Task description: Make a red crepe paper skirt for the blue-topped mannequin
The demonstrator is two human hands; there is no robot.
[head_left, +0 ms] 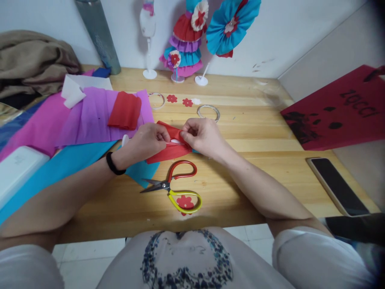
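Observation:
Both hands pinch a piece of red crepe paper (pixel 173 153) over the middle of the wooden table. My left hand (pixel 153 139), with a black band at the wrist, grips its left part. My right hand (pixel 202 135) holds its upper right edge between thumb and fingers. A small white strip shows in the fold between the hands. Nearer the table's front edge lie open scissors (pixel 165 185) with one red and one yellow handle, the yellow loop around a red paper flower (pixel 185 202). Blue paper (pixel 144 172) sticks out below my left hand.
Purple paper (pixel 87 116) with a folded red piece (pixel 125 110) lies left. Tape rolls (pixel 208 113) and small red flowers (pixel 172 98) lie behind the hands. Paper decorations (pixel 184 52) and a bottle (pixel 99 36) stand at the wall. A phone (pixel 338 186) and red bag (pixel 339 110) are right.

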